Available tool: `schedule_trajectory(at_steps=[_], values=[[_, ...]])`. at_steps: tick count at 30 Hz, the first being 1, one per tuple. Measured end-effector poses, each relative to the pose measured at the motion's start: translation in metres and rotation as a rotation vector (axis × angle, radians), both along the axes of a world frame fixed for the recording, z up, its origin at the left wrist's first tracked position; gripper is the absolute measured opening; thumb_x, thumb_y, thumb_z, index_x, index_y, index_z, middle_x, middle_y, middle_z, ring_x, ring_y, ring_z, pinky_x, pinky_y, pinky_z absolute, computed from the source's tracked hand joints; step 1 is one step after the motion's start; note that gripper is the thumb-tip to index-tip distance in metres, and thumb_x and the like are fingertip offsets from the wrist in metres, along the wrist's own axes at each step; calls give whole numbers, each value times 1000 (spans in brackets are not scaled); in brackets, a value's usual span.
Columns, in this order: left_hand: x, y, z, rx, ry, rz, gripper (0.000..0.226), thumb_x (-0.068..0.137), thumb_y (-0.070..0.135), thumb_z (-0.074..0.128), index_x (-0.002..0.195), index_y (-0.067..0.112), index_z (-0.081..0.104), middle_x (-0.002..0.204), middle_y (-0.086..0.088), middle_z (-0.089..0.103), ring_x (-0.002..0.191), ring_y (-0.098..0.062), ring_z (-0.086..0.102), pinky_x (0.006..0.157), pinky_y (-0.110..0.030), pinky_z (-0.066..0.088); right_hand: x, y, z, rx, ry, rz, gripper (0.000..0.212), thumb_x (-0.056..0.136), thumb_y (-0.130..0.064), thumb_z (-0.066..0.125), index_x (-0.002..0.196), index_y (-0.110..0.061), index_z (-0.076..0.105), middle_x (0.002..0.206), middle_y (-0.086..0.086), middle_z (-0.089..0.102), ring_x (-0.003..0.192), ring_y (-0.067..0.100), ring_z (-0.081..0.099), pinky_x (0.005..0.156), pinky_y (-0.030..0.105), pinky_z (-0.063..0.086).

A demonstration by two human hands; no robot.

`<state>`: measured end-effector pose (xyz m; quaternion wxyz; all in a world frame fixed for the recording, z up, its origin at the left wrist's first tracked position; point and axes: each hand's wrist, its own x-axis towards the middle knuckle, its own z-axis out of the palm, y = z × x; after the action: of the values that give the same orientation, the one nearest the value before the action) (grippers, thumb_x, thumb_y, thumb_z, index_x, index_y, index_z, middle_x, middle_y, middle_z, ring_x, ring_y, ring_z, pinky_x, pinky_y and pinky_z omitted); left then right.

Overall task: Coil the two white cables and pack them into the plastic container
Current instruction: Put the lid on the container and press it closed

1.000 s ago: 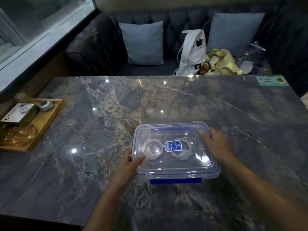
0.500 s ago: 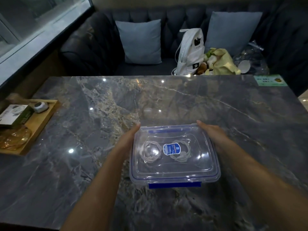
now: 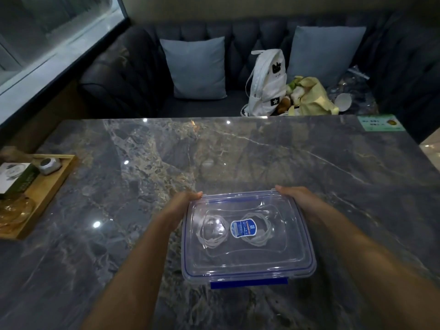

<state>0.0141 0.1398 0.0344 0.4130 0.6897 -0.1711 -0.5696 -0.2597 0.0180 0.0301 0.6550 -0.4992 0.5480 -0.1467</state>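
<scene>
A clear plastic container (image 3: 247,265) with a blue-trimmed lid and blue front latch stands on the marble table near me. Through the lid I see two coiled white cables side by side, one on the left (image 3: 212,231) and one on the right (image 3: 260,231), with a blue label between them. My left hand (image 3: 181,206) lies along the container's left side, fingertips on the far left corner of the lid. My right hand (image 3: 300,198) lies along the right side, fingertips on the far right corner.
A wooden tray (image 3: 45,194) with a box and small items sits at the table's left edge. A green card (image 3: 381,123) lies at the far right corner. Behind the table a dark sofa holds cushions, a white backpack (image 3: 267,84) and a yellow bag (image 3: 314,97).
Both hands slid from the container's near sides to its far corners. The container sits slightly closer to me in view.
</scene>
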Motion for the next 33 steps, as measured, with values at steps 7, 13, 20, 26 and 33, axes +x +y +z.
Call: schedule_trajectory(at_steps=[7, 13, 20, 26, 33], values=[[-1, -4, -10, -97, 37, -69, 29, 89, 31, 53, 83, 7, 69, 67, -7, 72, 59, -16, 67, 58, -23, 52, -1, -22, 10, -162, 137, 391, 60, 48, -64, 70, 89, -21, 73, 102, 10, 72, 94, 22, 67, 90, 36, 50], [-5, -6, -10, -108, -58, -92, 35, 87, 29, 59, 96, -3, 69, 84, -11, 71, 76, -20, 64, 77, -29, 47, 10, -31, 20, -230, 324, 599, 52, 67, -62, 65, 100, -22, 70, 110, -1, 67, 104, 14, 59, 100, 35, 41], [-3, -5, -13, -207, -112, -21, 9, 82, 14, 66, 91, 14, 69, 81, -5, 70, 74, -15, 63, 70, -25, 52, 32, -35, 38, -257, 261, 665, 57, 77, -22, 72, 129, -14, 49, 123, 4, 59, 105, 14, 56, 89, 21, 42], [-15, -7, 7, -245, -713, -216, 11, 85, 15, 65, 93, 8, 68, 88, -6, 68, 85, -22, 63, 79, -33, 46, 51, -26, 36, -501, 290, 806, 35, 76, -16, 73, 109, -8, 65, 105, 7, 70, 87, 15, 62, 77, 21, 47], [-107, 56, 31, -872, -1520, -714, 32, 79, 42, 59, 97, 16, 61, 88, -1, 70, 78, -20, 63, 78, -31, 43, 47, -20, 30, -564, 261, 764, 33, 77, -21, 73, 107, -10, 66, 100, 3, 68, 82, 10, 59, 68, 11, 42]])
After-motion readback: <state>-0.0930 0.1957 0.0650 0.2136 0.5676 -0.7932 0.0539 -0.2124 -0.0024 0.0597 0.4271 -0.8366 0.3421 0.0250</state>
